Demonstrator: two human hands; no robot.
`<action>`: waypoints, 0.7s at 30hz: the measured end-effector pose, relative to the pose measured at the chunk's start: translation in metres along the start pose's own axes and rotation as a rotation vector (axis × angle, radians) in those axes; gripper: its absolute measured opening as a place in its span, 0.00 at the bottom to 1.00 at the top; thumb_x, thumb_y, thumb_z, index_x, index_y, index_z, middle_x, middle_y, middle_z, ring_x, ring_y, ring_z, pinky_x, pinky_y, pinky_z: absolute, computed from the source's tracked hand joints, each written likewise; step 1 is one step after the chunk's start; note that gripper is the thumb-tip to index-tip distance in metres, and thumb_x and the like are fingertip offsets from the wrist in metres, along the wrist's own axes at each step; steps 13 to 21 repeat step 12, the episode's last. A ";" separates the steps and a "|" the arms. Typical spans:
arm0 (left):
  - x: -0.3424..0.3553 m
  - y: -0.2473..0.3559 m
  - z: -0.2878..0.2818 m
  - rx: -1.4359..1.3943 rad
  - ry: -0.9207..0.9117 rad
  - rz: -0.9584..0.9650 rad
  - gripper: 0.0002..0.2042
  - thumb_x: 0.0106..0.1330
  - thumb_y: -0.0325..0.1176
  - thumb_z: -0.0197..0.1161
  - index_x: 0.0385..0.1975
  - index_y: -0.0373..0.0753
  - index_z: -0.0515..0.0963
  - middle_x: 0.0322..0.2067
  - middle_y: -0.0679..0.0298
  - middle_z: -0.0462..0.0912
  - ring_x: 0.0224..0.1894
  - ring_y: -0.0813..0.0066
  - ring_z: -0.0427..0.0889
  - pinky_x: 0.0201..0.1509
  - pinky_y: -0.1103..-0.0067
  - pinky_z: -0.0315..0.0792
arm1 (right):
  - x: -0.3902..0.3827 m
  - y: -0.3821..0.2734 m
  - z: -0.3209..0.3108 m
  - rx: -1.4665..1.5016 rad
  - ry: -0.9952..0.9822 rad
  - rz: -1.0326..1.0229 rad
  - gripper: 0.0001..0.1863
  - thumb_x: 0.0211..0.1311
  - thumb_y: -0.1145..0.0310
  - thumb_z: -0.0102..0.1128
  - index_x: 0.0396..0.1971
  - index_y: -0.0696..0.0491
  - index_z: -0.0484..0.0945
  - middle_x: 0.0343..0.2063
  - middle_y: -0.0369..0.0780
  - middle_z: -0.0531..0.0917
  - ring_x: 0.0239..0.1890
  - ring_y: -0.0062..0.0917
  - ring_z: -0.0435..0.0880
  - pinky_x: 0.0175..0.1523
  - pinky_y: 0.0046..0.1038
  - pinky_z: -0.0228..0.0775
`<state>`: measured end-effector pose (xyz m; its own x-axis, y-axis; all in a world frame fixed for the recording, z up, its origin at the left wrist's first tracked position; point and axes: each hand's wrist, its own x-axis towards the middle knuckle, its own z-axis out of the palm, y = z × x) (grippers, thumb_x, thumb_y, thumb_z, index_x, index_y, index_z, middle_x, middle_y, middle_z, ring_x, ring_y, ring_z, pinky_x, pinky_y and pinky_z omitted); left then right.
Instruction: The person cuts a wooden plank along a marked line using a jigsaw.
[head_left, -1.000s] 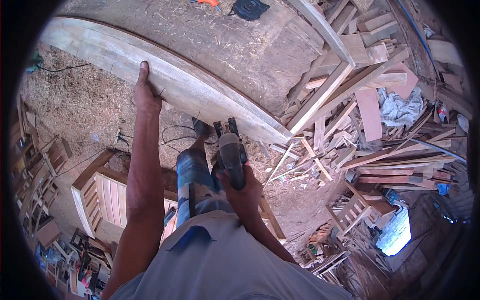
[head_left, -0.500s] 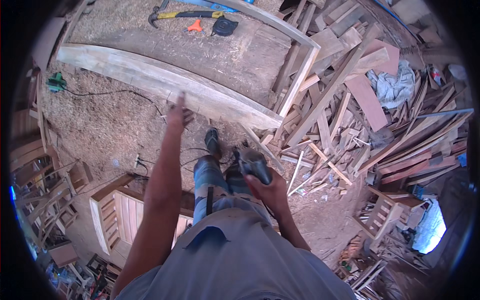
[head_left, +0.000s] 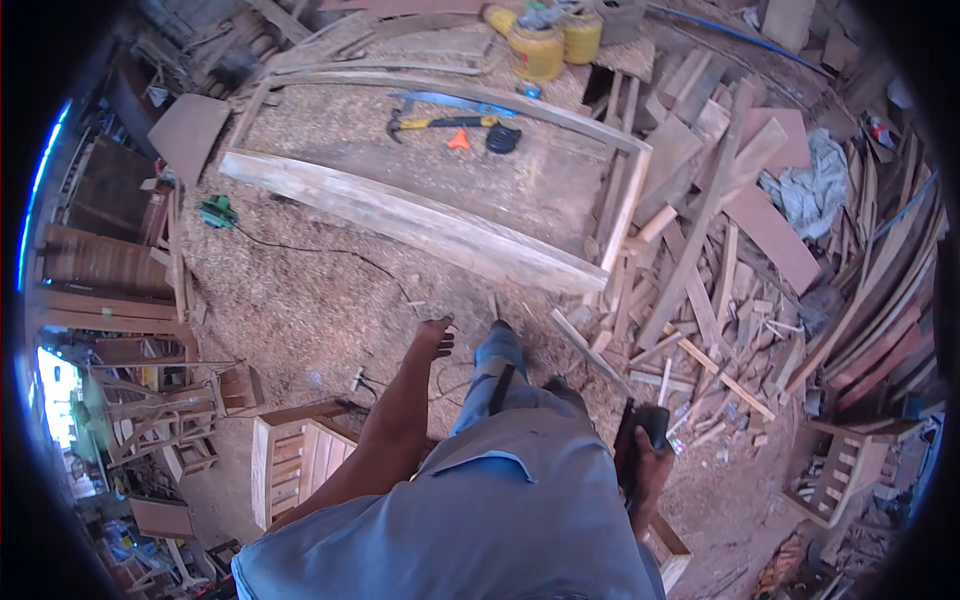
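Note:
My left hand (head_left: pixel 434 338) hangs empty over the shavings, its fingers loosely bent and a little apart. Low on the right, my right hand (head_left: pixel 652 470) grips a dark hand-held tool (head_left: pixel 652 424) that looks like a power tool; its exact kind does not show. In front of me lies a large wooden frame (head_left: pixel 420 222), its near board standing on edge, apart from both hands. Inside it are a hammer (head_left: pixel 450 123) with a yellow and black handle, an orange three-armed piece (head_left: pixel 459 140), a black tape measure (head_left: pixel 503 138) and a blue saw (head_left: pixel 455 102).
A green power tool (head_left: pixel 217 211) with a black cord lies on the left. Heaped wood offcuts (head_left: pixel 700 270) and a pale cloth (head_left: pixel 812 185) fill the right. Yellow containers (head_left: pixel 537 52) stand at the back. A slatted wooden piece (head_left: pixel 305 460) sits beside my left arm.
My view has shifted, showing more beyond the frame. My left hand has drawn back from the near board. My right hand has swung the dark tool outward to my right side.

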<state>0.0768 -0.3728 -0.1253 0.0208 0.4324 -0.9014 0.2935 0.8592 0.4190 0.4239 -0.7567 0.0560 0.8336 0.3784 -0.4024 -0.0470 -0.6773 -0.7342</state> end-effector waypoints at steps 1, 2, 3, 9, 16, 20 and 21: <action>0.003 0.018 -0.008 0.017 0.130 0.066 0.33 0.67 0.56 0.72 0.60 0.35 0.74 0.44 0.51 0.85 0.40 0.56 0.86 0.46 0.58 0.82 | -0.003 0.000 0.000 0.053 0.008 0.032 0.24 0.63 0.57 0.73 0.48 0.63 0.87 0.34 0.44 0.89 0.36 0.26 0.87 0.44 0.31 0.77; 0.011 0.033 -0.019 0.035 0.258 0.131 0.34 0.67 0.56 0.71 0.62 0.35 0.74 0.43 0.50 0.86 0.38 0.55 0.86 0.45 0.58 0.82 | -0.009 -0.001 0.001 0.107 0.018 0.067 0.22 0.65 0.59 0.72 0.48 0.63 0.87 0.35 0.41 0.88 0.36 0.21 0.84 0.43 0.25 0.75; 0.018 0.047 -0.031 0.027 0.271 0.149 0.34 0.67 0.56 0.71 0.62 0.35 0.74 0.43 0.50 0.86 0.38 0.55 0.86 0.45 0.58 0.82 | -0.014 -0.004 0.005 0.122 0.007 0.053 0.22 0.65 0.59 0.72 0.48 0.63 0.87 0.35 0.41 0.88 0.36 0.21 0.84 0.43 0.25 0.75; 0.008 0.187 -0.042 0.543 0.825 0.673 0.35 0.66 0.55 0.70 0.64 0.36 0.73 0.66 0.42 0.72 0.69 0.38 0.70 0.71 0.56 0.68 | -0.030 0.017 0.047 0.209 0.196 0.236 0.21 0.66 0.57 0.70 0.43 0.62 0.87 0.29 0.38 0.87 0.29 0.22 0.83 0.37 0.27 0.75; 0.057 0.243 -0.088 0.661 0.940 0.666 0.42 0.66 0.60 0.68 0.74 0.42 0.65 0.74 0.48 0.63 0.77 0.43 0.60 0.76 0.51 0.62 | -0.055 -0.025 0.075 0.372 0.226 0.278 0.21 0.67 0.56 0.69 0.43 0.62 0.89 0.28 0.44 0.89 0.28 0.27 0.86 0.35 0.32 0.78; 0.057 0.243 -0.088 0.661 0.940 0.666 0.42 0.66 0.60 0.68 0.74 0.42 0.65 0.74 0.48 0.63 0.77 0.43 0.60 0.76 0.51 0.62 | -0.055 -0.025 0.075 0.372 0.226 0.278 0.21 0.67 0.56 0.69 0.43 0.62 0.89 0.28 0.44 0.89 0.28 0.27 0.86 0.35 0.32 0.78; 0.057 0.243 -0.088 0.661 0.940 0.666 0.42 0.66 0.60 0.68 0.74 0.42 0.65 0.74 0.48 0.63 0.77 0.43 0.60 0.76 0.51 0.62 | -0.055 -0.025 0.075 0.372 0.226 0.278 0.21 0.67 0.56 0.69 0.43 0.62 0.89 0.28 0.44 0.89 0.28 0.27 0.86 0.35 0.32 0.78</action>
